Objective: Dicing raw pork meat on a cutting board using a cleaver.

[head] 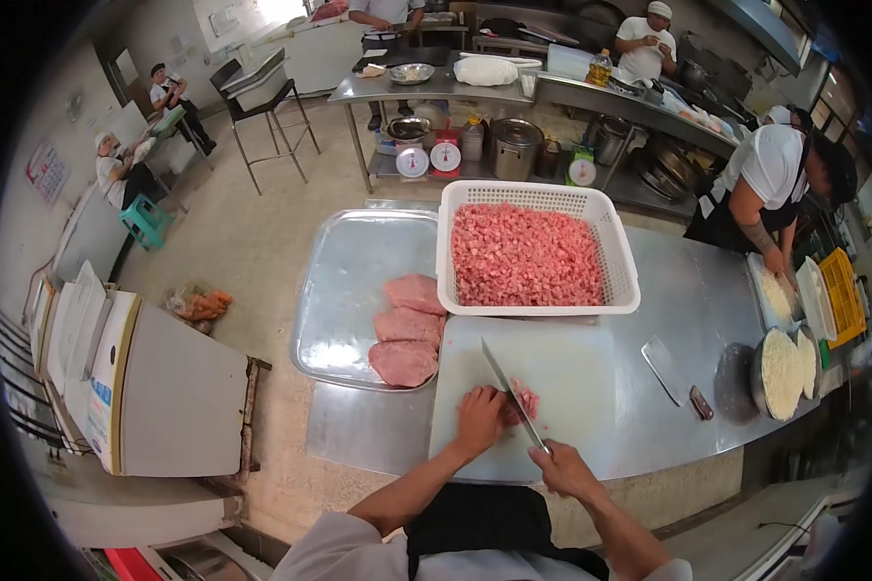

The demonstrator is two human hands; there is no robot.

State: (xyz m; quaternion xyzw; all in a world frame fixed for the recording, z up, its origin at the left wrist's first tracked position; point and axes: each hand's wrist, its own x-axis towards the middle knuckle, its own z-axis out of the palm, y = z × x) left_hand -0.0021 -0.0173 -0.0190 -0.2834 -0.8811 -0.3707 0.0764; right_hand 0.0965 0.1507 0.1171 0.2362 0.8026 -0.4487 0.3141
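Note:
On a white cutting board [574, 436], my left hand [482, 420] presses with bent fingers on a small piece of raw meat [512, 414]. The handle of a long kitchen knife [505, 381] is in my right hand [561, 468]; its blade lies slantwise against the meat, beside my left fingertips, pointing away from me. Cut bits of pink meat [527, 398] lie right of the blade. Several thick slabs of raw meat [405, 363] rest on a metal tray [341, 290] to the left. Beyond the board stands a white perforated plastic basket [538, 311] full of diced meat [527, 254].
A cleaver [665, 370] lies on the steel table [676, 290] to the right, near metal bowls of pale chopped food [781, 374]. A co-worker [763, 174] bends over another board at the right end. Farther off are scales, pots, a second steel table and other people.

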